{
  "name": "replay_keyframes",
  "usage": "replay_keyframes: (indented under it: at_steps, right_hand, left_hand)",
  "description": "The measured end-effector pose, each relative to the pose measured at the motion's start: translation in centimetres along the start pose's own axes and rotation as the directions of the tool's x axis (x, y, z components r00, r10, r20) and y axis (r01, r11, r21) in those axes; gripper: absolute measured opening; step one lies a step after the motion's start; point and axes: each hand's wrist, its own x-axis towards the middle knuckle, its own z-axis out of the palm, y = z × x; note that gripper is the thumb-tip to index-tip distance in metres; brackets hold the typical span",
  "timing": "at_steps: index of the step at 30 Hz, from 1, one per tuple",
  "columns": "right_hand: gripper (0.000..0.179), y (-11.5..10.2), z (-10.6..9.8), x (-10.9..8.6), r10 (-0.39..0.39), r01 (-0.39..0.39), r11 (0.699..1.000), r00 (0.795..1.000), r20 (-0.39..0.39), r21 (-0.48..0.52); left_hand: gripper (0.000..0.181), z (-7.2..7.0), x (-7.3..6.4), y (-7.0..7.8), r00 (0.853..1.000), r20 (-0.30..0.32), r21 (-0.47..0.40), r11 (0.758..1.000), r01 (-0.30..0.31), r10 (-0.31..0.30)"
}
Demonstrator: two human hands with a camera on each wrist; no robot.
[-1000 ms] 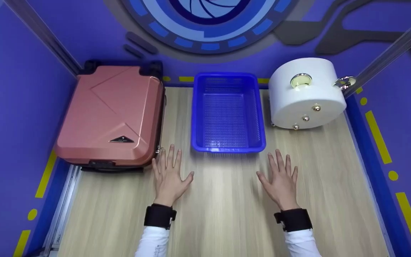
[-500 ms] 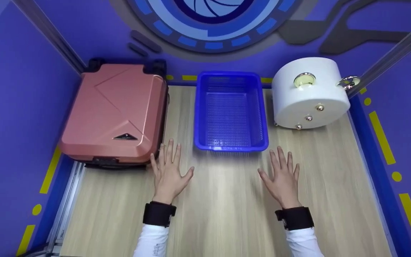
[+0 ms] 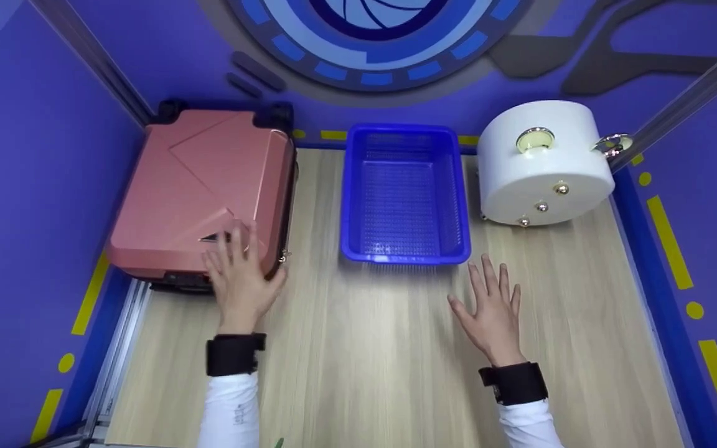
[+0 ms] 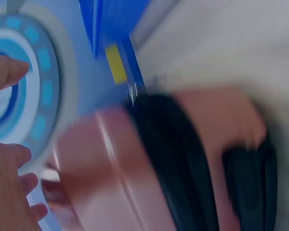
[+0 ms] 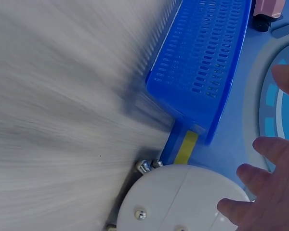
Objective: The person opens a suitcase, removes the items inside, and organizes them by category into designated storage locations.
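Rose-pink hard-shell suitcase (image 3: 200, 168) lies flat on wood-grain tabletop (image 3: 358, 348), wheels (image 3: 274, 116) toward back wall (image 3: 321, 116), broad side likely steadying it. Left hand (image 3: 241, 283), fingers spread, grips nothing over near right corner; contact unclear. Blue perforated basket (image 3: 405, 259) sits mouth up, center. Right hand (image 3: 494, 317), empty, spread, well apart from left, near white drum-shaped case (image 3: 557, 158).

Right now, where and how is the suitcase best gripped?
Probably by the dark handle-like part on the near end, left hand coming from the near side: the suitcase lies flat, its wheels toward the back wall, its left side close to the left wall.
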Motion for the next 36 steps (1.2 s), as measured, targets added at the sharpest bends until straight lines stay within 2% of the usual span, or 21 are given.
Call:
replay_keyframes:
  at_steps: [3,7,11,15,18,21,23,24,26,28,33,36]
  right_hand:
    - [0.080,0.1,0.2,-0.2,-0.002,0.002,1.000,1.000,0.017,0.006]
    - [0.080,0.4,0.4,-0.7,0.008,-0.008,1.000,1.000,0.027,0.009]
    - [0.080,0.3,0.7,-0.9,0.008,-0.008,1.000,1.000,0.020,0.003]
    - [0.080,0.1,1.0,-1.2,0.010,-0.010,1.000,0.999,0.042,0.011]
    - [0.079,0.0,1.3,-1.5,0.012,-0.013,1.000,0.999,0.045,0.016]
    - [0.079,-0.1,1.7,-1.8,0.016,-0.017,0.999,0.999,0.050,0.028]
    - [0.080,-0.1,2.0,-1.9,0.015,-0.017,0.999,0.998,0.059,0.032]
    - [0.080,-0.1,2.1,-2.0,0.016,-0.019,0.999,0.998,0.064,0.036]
    - [0.081,-0.1,2.2,-2.2,0.018,-0.022,0.999,0.997,0.075,0.042]
    - [0.080,-0.1,2.2,-2.3,0.019,-0.022,0.999,0.997,0.076,0.042]
    - [0.080,-0.2,2.1,-2.5,0.024,-0.028,0.998,0.997,0.073,0.048]
    - [0.080,-0.3,2.0,-2.6,0.030,-0.034,0.998,0.996,0.084,0.050]
  left_hand:
    - [0.114,-1.1,0.6,-2.8,1.000,-0.018,-0.019,1.000,0.014,-0.014]
    - [0.127,-1.5,1.3,-5.6,0.999,-0.047,-0.068,0.998,-0.019,0.016]
    - [0.126,-1.1,1.4,-6.6,0.996,-0.082,-0.085,0.995,-0.054,0.047]
    - [0.124,-0.3,1.3,-6.8,0.984,-0.169,-0.058,0.996,-0.067,0.056]
    - [0.114,0.5,1.1,-6.6,0.963,-0.265,-0.077,0.995,-0.066,0.044]
    - [0.103,1.6,1.0,-5.9,0.931,-0.366,-0.103,0.994,-0.045,0.004]
    - [0.100,2.2,1.0,-5.2,0.912,-0.409,-0.121,0.992,-0.022,-0.030]
    - [0.102,2.4,0.9,-4.8,0.908,-0.416,-0.125,0.992,-0.010,-0.043]
    - [0.107,2.8,0.8,-4.2,0.905,-0.422,-0.125,0.992,0.000,-0.053]
    - [0.110,3.0,0.6,-3.5,0.910,-0.412,-0.122,0.993,0.002,-0.052]
    - [0.105,3.7,0.3,-1.9,0.915,-0.402,-0.105,0.994,-0.016,-0.027]
    - [0.102,4.0,0.0,-0.5,0.925,-0.378,-0.104,0.995,0.008,-0.047]
